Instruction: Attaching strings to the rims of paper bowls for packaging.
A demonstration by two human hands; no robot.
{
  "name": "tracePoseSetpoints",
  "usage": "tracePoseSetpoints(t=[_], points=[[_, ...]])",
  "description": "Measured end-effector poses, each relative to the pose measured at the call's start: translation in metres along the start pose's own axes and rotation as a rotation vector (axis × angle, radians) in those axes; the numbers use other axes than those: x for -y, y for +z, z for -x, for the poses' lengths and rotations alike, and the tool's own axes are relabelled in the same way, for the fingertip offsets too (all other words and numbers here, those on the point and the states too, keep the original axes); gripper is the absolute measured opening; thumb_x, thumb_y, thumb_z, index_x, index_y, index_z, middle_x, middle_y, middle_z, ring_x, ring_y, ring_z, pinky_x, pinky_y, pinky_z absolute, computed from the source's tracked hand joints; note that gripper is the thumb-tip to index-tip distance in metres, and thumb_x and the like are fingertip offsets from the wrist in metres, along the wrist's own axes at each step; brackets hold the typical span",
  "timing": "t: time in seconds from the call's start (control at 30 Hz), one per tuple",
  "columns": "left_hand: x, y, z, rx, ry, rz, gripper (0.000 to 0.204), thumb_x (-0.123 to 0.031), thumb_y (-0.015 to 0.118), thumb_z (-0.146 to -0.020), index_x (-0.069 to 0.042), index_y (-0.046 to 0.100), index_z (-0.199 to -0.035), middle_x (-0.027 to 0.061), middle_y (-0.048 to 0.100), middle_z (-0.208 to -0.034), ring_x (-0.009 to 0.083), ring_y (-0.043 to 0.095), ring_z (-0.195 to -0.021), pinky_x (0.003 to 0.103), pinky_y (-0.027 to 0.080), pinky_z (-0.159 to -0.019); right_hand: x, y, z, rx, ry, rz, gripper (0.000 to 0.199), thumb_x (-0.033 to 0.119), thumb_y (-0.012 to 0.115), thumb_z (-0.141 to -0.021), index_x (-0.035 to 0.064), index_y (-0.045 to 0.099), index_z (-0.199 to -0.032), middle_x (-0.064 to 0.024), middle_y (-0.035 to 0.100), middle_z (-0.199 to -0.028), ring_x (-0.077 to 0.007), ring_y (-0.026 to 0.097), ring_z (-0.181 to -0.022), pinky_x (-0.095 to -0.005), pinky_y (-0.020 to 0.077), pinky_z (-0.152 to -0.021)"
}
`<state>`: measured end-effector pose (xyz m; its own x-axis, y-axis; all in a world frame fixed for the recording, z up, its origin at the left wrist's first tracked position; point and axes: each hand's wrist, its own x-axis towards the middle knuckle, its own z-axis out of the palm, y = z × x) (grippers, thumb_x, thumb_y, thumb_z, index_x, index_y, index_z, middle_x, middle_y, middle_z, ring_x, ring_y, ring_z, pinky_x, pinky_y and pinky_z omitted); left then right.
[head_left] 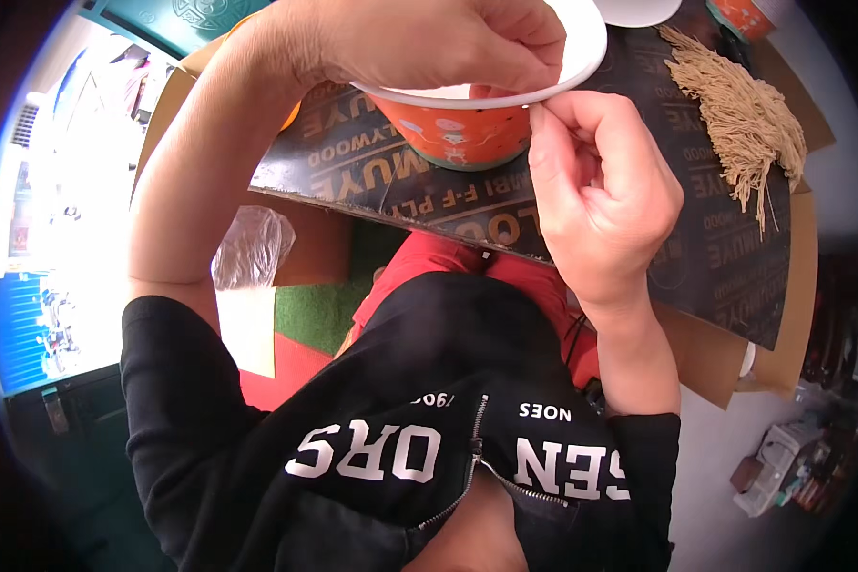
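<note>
An orange paper bucket [458,133] with a white rim, a white inside and small printed figures stands upright on a dark board table [391,181]. My left hand [448,43] reaches over the rim from the left, its fingers curled inward just inside the bucket. What those fingers hold, if anything, is hidden. Outside the same rim, my right hand [605,176] pinches thumb and forefinger together against the bucket's upper edge. A tiny pale spot shows at these fingertips, too small to name. To the right lies a bundle of tan cords [739,119] with loose ends.
Beyond the bucket is a white round piece [639,10], and another orange bucket [742,17] stands at the far right. Cardboard [799,276] edges the table. A teal container [186,24] is at the far left. Below the table's left side hangs a clear plastic bag [253,250].
</note>
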<state>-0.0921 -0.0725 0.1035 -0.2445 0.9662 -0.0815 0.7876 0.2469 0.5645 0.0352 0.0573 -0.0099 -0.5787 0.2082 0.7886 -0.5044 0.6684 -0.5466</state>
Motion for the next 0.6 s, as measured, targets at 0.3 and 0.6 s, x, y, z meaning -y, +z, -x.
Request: tracePoseSetpoints(t=[0.3,0.6], points=[[0.014,0.010,-0.014,-0.025,0.038,0.143,0.013,-0.010,0.062,-0.092,0.002,0.063,-0.088,-0.0001,0.057,-0.073,0.0061,0.051,-0.071,0.025,0.044,-0.064,-0.005,-0.004,-0.006,-0.057,-0.056,0.052,0.016,-0.005,0.072,-0.076,0.0035,0.060,-0.083,-0.0107,0.060,-0.072,-0.0283,0.063,-0.061,-0.0364,0.0505,-0.056],[0.013,0.003,-0.007,-0.071,-0.060,0.108,0.016,-0.011,0.057,-0.092,0.000,0.068,-0.089,-0.0001,0.065,-0.069,0.0064,0.060,-0.067,0.023,0.046,-0.064,-0.008,-0.005,-0.001,-0.016,0.041,-0.077,0.013,-0.006,0.071,-0.082,0.0012,0.060,-0.085,-0.0113,0.058,-0.071,-0.0241,0.059,-0.056,-0.0335,0.0454,-0.052]])
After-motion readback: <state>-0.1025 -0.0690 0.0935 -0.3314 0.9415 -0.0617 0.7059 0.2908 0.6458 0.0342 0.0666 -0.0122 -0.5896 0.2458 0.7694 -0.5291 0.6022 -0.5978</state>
